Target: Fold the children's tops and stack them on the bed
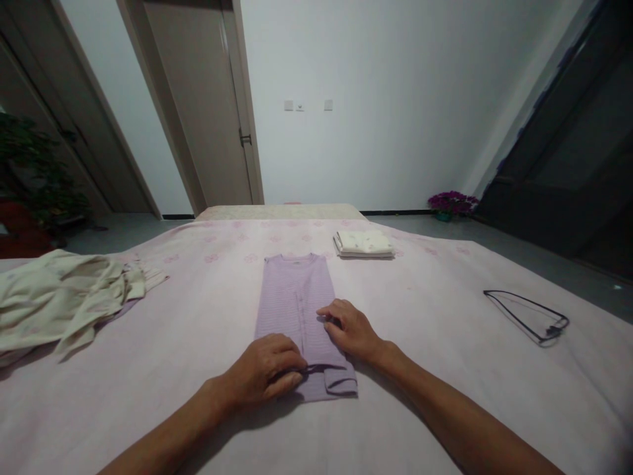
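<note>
A lilac ribbed top (297, 284) lies folded into a long narrow shape, its neckline away from me and a buttoned placket down its middle. Near its lower end, my left hand (267, 369) is closed on the fabric edge, thumb below and fingers above. A small folded-back piece shows at the lower right corner of the garment. My right hand (351, 330) rests on the garment's right side, fingers bent, with a gap between thumb and forefinger and nothing visible held there.
The top lies on a pale pink flowered sheet (208, 310). A folded cream garment (364, 243) sits beyond it to the right. Crumpled cream clothes (64, 297) lie at the far left. A black wire-like frame (529, 313) is at the right.
</note>
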`<state>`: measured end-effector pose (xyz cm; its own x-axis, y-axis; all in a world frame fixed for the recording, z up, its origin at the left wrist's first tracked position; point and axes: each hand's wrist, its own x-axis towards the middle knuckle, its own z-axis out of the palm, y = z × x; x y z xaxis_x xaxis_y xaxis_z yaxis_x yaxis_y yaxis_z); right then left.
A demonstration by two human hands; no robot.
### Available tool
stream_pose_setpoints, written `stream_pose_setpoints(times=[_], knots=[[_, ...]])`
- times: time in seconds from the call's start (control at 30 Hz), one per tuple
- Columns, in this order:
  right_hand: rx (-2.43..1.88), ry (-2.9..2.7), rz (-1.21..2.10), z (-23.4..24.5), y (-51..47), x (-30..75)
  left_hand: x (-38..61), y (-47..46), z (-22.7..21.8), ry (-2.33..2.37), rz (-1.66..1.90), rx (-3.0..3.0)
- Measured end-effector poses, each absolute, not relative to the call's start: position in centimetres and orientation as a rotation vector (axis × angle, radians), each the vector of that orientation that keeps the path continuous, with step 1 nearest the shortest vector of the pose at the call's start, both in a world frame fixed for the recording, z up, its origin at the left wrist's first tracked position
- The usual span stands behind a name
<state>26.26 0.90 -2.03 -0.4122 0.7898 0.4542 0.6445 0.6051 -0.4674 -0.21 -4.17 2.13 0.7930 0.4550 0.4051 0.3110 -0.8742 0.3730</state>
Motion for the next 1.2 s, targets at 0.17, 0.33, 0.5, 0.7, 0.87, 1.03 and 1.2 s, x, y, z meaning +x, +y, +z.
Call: stream_pose_setpoints(times=[0.17,0.33,0.5,0.7,0.87,1.03,1.2], knots=[[-1.098,-2.236,0.196,-2.8,-0.3,26.1,-0.9,-5.4,0.8,0.675,0.824,2.754],[-1.078,-2.228,0.138,-2.3,-0.8,26.0,1.0,-6.1,0.3,0.522,0.954,2.854],[-1.031,-2.242,0.126,-1.3,-1.7,26.0,0.2,-6.0,0.1,0.576,0.947,2.802],[-1.002,-2.268,0.265,-1.8,-1.5,26.1,-0.7,-6.2,-0.3,0.648,0.936,2.859],[-1.01,-2.275,0.209,-2.3,-1.4,26.0,1.9,-7.8,-0.3,0.643,0.86,2.961],[-1.091,-2.101,0.295,-2.2,-1.6,25.7,6.3,-8.8,-0.8,0.846,0.573,2.978],[-1.275,-1.839,0.367,-1.7,-2.6,26.4,7.6,-7.8,-1.1,1.034,0.557,2.897]])
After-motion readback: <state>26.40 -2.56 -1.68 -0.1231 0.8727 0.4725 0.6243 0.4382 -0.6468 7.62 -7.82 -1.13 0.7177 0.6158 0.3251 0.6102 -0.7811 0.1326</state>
